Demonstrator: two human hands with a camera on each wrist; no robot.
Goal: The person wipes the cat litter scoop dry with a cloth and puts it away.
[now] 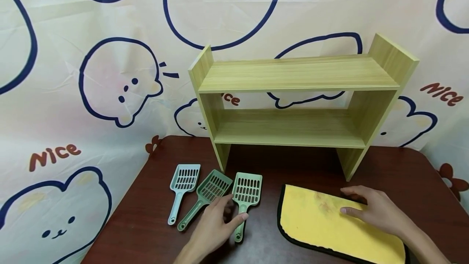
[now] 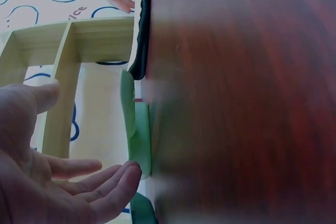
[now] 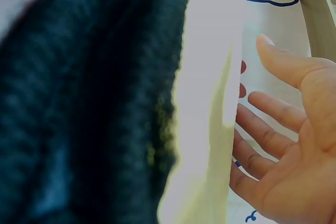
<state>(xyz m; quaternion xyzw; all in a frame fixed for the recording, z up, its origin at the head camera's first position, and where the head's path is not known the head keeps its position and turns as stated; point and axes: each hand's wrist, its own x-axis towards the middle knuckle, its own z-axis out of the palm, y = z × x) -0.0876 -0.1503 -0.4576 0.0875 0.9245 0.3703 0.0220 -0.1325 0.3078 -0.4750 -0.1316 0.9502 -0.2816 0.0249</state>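
My left hand (image 1: pixel 216 224) hovers by the handle of a light green litter scoop (image 1: pixel 243 208), thumb and fingers spread apart. Partly behind that hand lies a dark green litter scoop (image 1: pixel 200 199). A pale blue litter scoop (image 1: pixel 177 203) is farther left. In the left wrist view, the fingertips (image 2: pixel 132 170) come close to the edge of a green scoop. Over the far right part of a folded yellow cloth (image 1: pixel 311 223) with black edging is my right hand (image 1: pixel 381 211), fingers loose. The right wrist view shows its palm (image 3: pixel 310 166) beside the cloth, holding nothing.
A two-tier wooden shelf (image 1: pixel 293 127) stands at the back of the dark reddish-brown table (image 1: pixel 143 223), its side panels reaching the tabletop. Behind it hangs a white curtain (image 1: pixel 121 146) printed with cartoon bears.
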